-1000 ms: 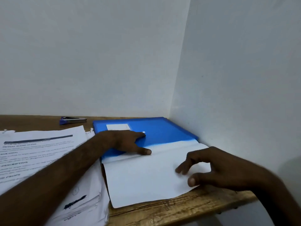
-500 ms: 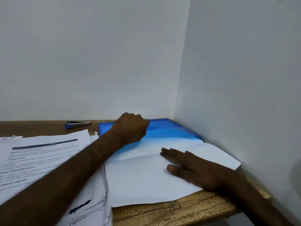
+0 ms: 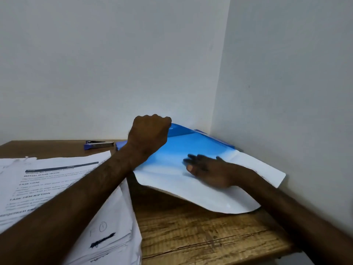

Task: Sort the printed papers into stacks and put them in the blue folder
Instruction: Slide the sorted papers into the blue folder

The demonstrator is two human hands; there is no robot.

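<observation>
The left hand [image 3: 150,134] now lifts the translucent blue plastic folder cover [image 3: 193,142] higher, while the flat right hand [image 3: 210,174] pushes the white paper sheets [image 3: 214,197] farther in.

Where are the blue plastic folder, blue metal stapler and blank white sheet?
blue plastic folder [image 3: 191,138], head view, its raised cover
blue metal stapler [image 3: 99,144], head view, its silver top
blank white sheet [image 3: 191,192], head view, its near part

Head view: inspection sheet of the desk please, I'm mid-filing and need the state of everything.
Surface: wooden table, grain showing at the near right.
Job's things: blue folder in the corner, cover raised; white sheet partly under the cover, near edge bowed; printed papers stacked at left.
Clutter: stapler by the back wall.
Hands: left hand grips the folder's cover, fingers curled; right hand flat on the sheet, blurred.
Cables: nothing seen.
Surroundings: white walls meeting in a corner.
</observation>
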